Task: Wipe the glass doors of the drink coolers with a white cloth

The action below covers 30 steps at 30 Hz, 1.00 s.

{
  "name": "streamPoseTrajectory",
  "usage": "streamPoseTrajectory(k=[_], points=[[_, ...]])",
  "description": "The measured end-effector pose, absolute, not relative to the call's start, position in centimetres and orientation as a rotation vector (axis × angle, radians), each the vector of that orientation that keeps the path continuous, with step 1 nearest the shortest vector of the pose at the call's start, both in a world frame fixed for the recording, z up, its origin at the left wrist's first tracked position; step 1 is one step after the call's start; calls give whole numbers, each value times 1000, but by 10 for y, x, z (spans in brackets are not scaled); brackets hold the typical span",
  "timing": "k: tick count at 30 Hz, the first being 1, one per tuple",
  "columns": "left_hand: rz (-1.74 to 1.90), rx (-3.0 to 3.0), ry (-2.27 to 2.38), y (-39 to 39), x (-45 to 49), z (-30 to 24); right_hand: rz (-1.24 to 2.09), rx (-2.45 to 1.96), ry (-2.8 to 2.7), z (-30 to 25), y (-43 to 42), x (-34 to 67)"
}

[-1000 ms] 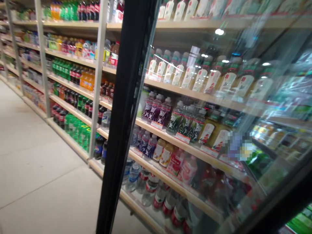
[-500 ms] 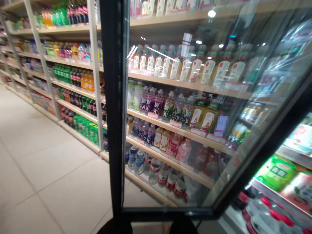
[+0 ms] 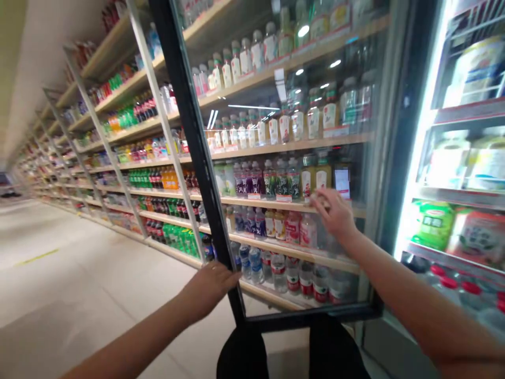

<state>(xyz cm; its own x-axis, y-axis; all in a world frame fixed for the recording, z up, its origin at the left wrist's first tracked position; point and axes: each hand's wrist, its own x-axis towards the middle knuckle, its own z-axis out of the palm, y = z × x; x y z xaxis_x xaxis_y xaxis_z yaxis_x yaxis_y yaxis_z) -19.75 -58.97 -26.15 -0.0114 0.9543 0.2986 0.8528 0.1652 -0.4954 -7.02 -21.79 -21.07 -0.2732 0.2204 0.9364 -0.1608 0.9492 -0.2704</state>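
A black-framed glass door (image 3: 211, 200) of a cooler stands swung out in front of me. My left hand (image 3: 213, 287) is closed round the lower part of its free edge, with the thumb on the near face. My right hand (image 3: 333, 210) is raised at the near side of the glass, fingers curled together. Whether it touches the pane, or has anything small in it, I cannot make out. Through the glass, bottles of tea (image 3: 321, 171) and other drinks show in rows on wooden shelves.
At the right, the lit cooler (image 3: 457, 195) holds large bottles, a green pack (image 3: 434, 223) and red-capped bottles (image 3: 471, 295). Long drink shelves (image 3: 153, 210) run away to the left beside a pale tiled floor (image 3: 130, 310). My knees (image 3: 242, 352) are just below the door's bottom rail.
Both hands have come into view, the left onto the door's edge and the right up to the glass. My view has shifted, showing more of the shelves at left and the cooler at right.
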Motion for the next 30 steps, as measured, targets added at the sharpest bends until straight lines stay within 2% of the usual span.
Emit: streamPoseTrajectory(k=[2, 5, 8, 10, 15, 23, 27, 30], points=[[155, -1614, -1679, -552, -203, -236, 217, -109, -1568, -190, -219, -106], [-95, -1281, -1515, -491, -219, -214, -22, -158, -1625, -208, -230, -149], [-303, -983, -1559, -447, -247, -216, -345, 76, -1856, -236, -224, -160], [-389, -871, -1581, -429, -269, -226, -451, 201, -1856, -234, -206, -151], [-472, -825, -1564, -412, -297, -247, -217, 51, -1598, -200, -186, -137], [-533, -878, -1625, -415, -294, -248, -381, 404, -1737, -248, -232, -183], [-541, -898, -1631, -415, -296, -247, -135, 218, -1708, -235, -264, -184], [-637, -986, -1659, -420, -299, -246, 165, 453, -1736, -230, -317, -165]])
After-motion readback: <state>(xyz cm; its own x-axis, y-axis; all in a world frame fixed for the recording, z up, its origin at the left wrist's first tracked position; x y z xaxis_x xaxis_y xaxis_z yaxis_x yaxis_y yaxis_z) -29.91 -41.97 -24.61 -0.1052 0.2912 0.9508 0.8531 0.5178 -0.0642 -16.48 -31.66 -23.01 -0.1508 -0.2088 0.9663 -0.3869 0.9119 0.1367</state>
